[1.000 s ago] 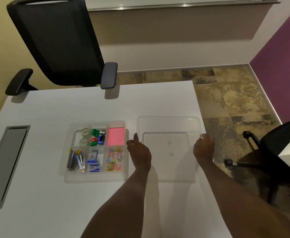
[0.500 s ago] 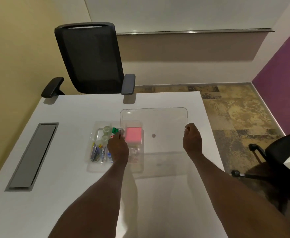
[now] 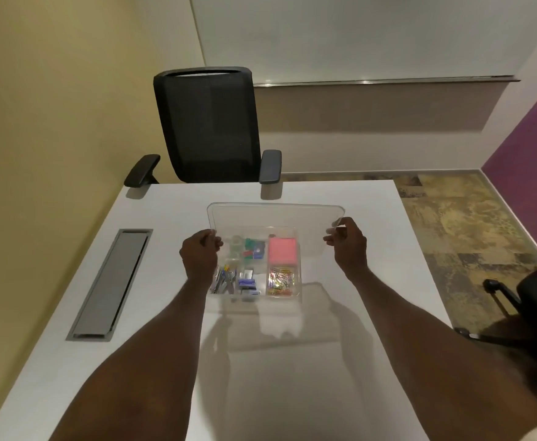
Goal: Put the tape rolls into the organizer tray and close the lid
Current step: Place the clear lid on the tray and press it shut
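Lid held over organizer tray, both hands pinching its side edges.

Left hand (image 3: 199,256) curled closed on the left edge of the clear lid (image 3: 276,218); right hand (image 3: 347,244) pinches the right edge between thumb and fingers. Lid hangs above the organizer tray (image 3: 299,275), tilted, far edge raised, seemingly wider than the tray and not yet seated. Inside the tray: tape rolls (image 3: 236,244) in the far-left compartment, pink sticky notes (image 3: 282,249) far-right, paper clips (image 3: 280,280) near-right. Tray sits on the white desk (image 3: 340,192). Risks, as I judge them: lid lands skewed and a corner rides the rim; clear plastic makes alignment hard to see; pressing unevenly could shove the tray sideways.
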The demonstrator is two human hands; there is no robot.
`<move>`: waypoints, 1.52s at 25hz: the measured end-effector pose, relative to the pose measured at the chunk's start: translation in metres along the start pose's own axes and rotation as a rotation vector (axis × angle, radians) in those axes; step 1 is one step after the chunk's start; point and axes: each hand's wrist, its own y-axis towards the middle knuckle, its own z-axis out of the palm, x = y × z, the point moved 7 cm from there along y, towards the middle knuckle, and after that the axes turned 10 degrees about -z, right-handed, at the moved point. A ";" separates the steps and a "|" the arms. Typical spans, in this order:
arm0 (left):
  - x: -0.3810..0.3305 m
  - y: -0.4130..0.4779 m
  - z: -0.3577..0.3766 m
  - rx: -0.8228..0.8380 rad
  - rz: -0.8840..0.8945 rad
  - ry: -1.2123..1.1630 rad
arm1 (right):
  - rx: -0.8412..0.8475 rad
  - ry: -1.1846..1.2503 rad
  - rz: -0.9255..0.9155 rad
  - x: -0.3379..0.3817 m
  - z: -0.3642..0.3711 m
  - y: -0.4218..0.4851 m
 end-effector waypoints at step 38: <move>0.123 0.109 0.002 -0.017 -0.367 0.279 | 0.042 -0.373 0.587 -0.113 0.126 -0.006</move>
